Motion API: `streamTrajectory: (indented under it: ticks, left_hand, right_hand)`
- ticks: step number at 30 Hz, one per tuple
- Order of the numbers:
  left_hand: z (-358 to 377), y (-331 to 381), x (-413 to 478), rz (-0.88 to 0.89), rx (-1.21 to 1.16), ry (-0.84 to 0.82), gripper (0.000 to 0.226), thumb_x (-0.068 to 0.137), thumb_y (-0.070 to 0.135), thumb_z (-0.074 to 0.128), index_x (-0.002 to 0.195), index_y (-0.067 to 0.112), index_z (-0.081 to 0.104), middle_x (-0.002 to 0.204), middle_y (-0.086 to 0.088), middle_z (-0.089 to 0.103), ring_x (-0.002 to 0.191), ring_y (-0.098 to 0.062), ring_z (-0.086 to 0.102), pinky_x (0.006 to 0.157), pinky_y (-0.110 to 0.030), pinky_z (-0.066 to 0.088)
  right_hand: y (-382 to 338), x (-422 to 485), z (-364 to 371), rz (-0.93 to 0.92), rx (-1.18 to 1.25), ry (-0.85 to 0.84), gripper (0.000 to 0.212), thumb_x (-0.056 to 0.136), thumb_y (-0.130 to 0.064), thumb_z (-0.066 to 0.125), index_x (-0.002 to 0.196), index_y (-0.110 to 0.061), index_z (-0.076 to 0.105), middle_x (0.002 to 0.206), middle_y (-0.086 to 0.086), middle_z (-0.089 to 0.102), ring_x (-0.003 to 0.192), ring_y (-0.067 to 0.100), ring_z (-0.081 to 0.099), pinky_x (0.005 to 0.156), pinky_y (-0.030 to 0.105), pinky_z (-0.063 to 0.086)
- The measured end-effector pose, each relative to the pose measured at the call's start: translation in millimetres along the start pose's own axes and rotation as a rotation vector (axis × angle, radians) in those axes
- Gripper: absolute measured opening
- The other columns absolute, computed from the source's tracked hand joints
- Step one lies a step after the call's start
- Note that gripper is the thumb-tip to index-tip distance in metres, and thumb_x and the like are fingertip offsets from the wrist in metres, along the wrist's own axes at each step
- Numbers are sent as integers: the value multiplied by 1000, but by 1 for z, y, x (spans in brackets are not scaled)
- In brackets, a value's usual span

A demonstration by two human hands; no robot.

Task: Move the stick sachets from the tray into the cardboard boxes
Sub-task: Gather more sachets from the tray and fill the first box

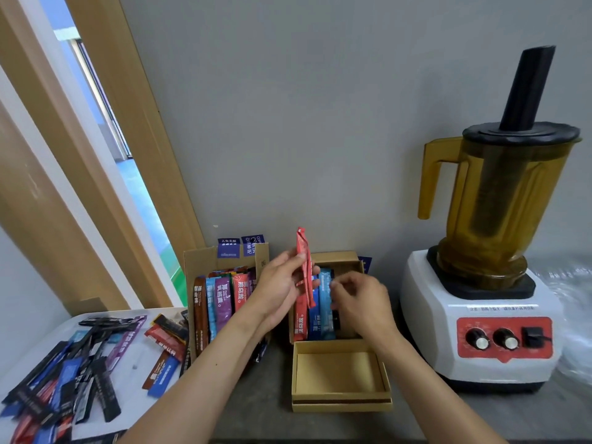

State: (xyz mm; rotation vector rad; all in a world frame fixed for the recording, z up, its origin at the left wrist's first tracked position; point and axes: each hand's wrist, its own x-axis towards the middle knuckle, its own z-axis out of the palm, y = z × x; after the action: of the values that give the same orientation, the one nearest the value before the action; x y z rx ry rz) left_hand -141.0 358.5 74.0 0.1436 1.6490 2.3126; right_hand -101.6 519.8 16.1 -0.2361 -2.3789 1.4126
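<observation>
- Head view, only angle we've got: our left hand (282,283) pinches a red stick sachet (304,267) between thumb and fingers. It's held roughly upright, sitting about dead centre, just over the boxes.
- Our right hand (362,302) is at about 4 o'clock from that sachet. Its fingers are curled right at the tops of the blue sachets (325,302), but we honestly can't tell if it's gripping one.
- Those blue ones stand in the right cardboard box (336,258), next to a red one (300,318).
- The box's lid (336,373) lies open side up at 6 o'clock, touching the box.
- The left cardboard box (200,261) is at 9 o'clock from our hands, packed with standing sachets (221,299) in brown, blue, purple and red.
- The white tray (134,366) sits down at 8 o'clock, with a messy pile of loose sachets (64,379) on it.
- A blender (480,283) with an amber jug stands at 3 o'clock on the grey worktop (266,395).
</observation>
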Motion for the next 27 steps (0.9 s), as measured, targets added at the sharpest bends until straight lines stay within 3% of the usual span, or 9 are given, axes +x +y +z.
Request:
streamTrajectory:
  ticks: [3, 8, 14, 18, 20, 23, 27]
  left_hand:
    - [3, -1, 0, 38, 108, -14, 27, 102, 12, 63, 128, 7, 66, 108, -12, 75, 104, -22, 74, 88, -37, 62]
    - [12, -4, -2, 97, 355, 15, 32, 90, 23, 81, 119, 16, 72, 109, -3, 80, 103, -21, 77, 93, -38, 61]
    - [7, 1, 3, 161, 400, 93, 27, 98, 39, 68, 112, 17, 73, 85, 0, 71, 70, -4, 67, 66, -20, 53]
    - [5, -3, 9, 190, 443, 124, 29, 101, 39, 64, 114, 14, 69, 95, 0, 77, 77, -3, 76, 60, -13, 53]
    - [5, -6, 10, 196, 471, 131, 28, 101, 38, 64, 115, 14, 67, 99, 0, 78, 78, 0, 76, 59, -11, 53]
    - [6, -13, 13, 201, 554, 132, 29, 101, 37, 65, 118, 14, 68, 103, -3, 78, 79, -4, 76, 60, -10, 52]
    - [9, -19, 15, 195, 600, 114, 22, 103, 32, 63, 120, 19, 67, 113, -3, 77, 98, -12, 75, 74, -20, 59]
  right_hand:
    - [-10, -4, -10, -55, 309, -50, 16, 97, -36, 71, 101, -20, 72, 90, -5, 78, 84, 5, 76, 65, 21, 59]
    - [-6, -5, -15, -76, 304, -163, 22, 87, -30, 83, 102, -21, 71, 93, -8, 78, 91, 4, 76, 69, 20, 62]
    - [0, -10, -29, 20, 460, -340, 28, 88, -23, 79, 112, -13, 70, 101, -1, 80, 103, 12, 77, 74, 28, 65]
    - [0, -9, -33, 30, 460, -401, 28, 88, -24, 78, 113, -14, 70, 106, -1, 80, 108, 11, 75, 79, 34, 66]
    - [1, -8, -32, 33, 390, -381, 25, 88, -27, 79, 110, -17, 71, 104, -4, 80, 106, 8, 75, 81, 36, 66]
    - [2, -12, -16, -20, 152, -234, 26, 87, -32, 82, 109, -24, 69, 98, -9, 76, 96, 4, 75, 78, 27, 65]
    - [5, -12, 0, -13, 82, -128, 27, 90, -36, 79, 112, -28, 66, 98, -10, 74, 94, 5, 74, 79, 33, 66]
